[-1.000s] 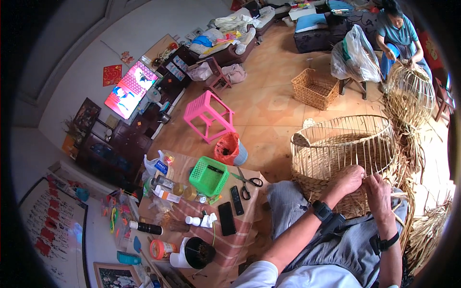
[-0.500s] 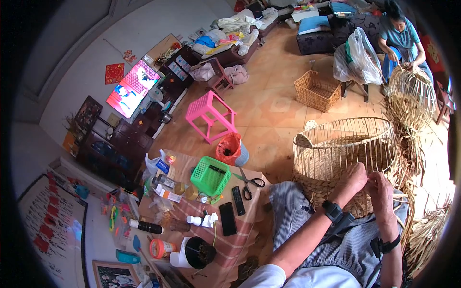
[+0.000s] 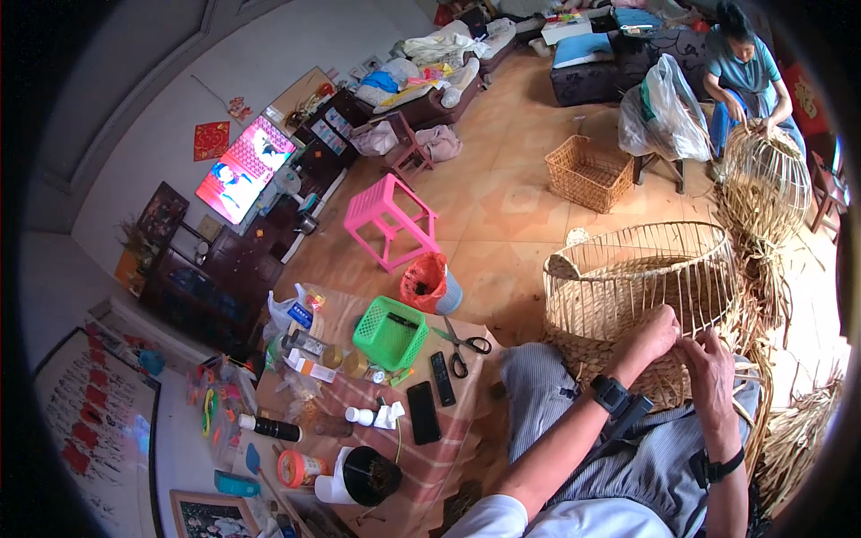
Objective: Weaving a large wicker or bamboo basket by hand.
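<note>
A partly woven basket rests against my lap, its lower wall of plaited dried leaf strands and its upper part bare upright ribs under a rim. My left hand is closed at the top edge of the weave, its fingers around the ribs and strand there. Right beside it, my right hand pinches at the same edge, apparently on a thin dried strand, which the fingers mostly hide. Both hands nearly touch. Loose dried strands hang along the basket's right side.
On the left, a cloth-covered table bears scissors, a phone, a green plastic basket and bottles. Beyond are a lined bin, a pink stool and a wicker basket. A person works another basket frame at far right.
My right hand has shifted slightly down and closer to my left hand, its fingers more bent. My left hand stays nearly in place at the weave. The whole view has moved slightly.
</note>
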`<state>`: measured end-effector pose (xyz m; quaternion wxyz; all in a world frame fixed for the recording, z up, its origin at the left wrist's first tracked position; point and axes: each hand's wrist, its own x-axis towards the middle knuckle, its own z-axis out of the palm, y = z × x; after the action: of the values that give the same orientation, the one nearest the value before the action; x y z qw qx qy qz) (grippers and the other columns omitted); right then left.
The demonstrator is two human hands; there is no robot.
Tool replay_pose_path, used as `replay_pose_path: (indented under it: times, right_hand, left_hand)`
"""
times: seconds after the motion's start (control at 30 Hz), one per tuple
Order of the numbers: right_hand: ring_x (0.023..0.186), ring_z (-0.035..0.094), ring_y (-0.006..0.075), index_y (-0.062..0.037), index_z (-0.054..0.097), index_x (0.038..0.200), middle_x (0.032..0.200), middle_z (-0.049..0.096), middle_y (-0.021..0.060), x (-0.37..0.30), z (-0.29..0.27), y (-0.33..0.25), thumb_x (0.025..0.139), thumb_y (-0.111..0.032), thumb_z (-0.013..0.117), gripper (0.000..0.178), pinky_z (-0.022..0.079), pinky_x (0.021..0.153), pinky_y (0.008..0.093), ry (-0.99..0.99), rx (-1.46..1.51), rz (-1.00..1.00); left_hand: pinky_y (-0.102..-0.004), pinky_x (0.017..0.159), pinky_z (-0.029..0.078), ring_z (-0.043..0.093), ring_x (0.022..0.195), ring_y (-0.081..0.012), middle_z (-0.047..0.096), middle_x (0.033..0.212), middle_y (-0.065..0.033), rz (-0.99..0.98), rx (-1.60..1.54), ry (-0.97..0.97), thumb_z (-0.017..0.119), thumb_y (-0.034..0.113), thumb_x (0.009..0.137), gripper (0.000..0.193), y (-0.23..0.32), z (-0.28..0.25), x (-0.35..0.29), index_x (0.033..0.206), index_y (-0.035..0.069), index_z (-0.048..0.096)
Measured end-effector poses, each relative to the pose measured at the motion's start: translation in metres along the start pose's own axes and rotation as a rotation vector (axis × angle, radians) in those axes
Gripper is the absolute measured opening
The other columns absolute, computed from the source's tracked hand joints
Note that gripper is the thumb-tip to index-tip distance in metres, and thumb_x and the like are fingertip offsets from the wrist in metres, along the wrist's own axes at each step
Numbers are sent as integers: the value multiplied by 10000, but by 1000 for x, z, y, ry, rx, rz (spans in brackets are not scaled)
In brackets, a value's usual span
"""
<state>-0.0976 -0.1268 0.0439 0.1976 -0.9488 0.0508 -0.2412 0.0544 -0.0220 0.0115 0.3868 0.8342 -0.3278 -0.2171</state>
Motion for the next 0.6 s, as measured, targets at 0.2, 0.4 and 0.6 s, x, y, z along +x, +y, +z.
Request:
replay_pose_path:
  times: [0.2, 0.4, 0.6]
  right_hand:
    - [779, 614, 375, -35, 678, 999, 879, 574, 151, -7, 6, 2, 850, -35, 732, 158, 497, 670, 468, 71, 133, 34]
    - [819, 639, 393, -35, 653, 992, 891, 602, 156, 3, 26, 9, 836, -20, 738, 179, 521, 685, 470, 57, 177, 30]
    - [778, 659, 352, -94, 723, 961, 893, 612, 125, 8, 9, -1, 847, -134, 752, 124, 528, 685, 457, -54, 51, 129]
  left_hand:
    - [-509, 775, 527, 680, 901, -427, 681, 918, -266, 81, 49, 240, 588, 73, 903, 112, 0, 25, -4, 916, -35, 618]
    - [-558, 793, 514, 651, 926, -487, 661, 944, -314, 192, 289, 296, 570, 51, 912, 120, -8, 25, -5, 883, -56, 615]
    - [-534, 811, 537, 667, 964, -480, 670, 964, -307, 31, 211, 149, 626, 41, 889, 110, 19, -5, 1, 884, -69, 621]
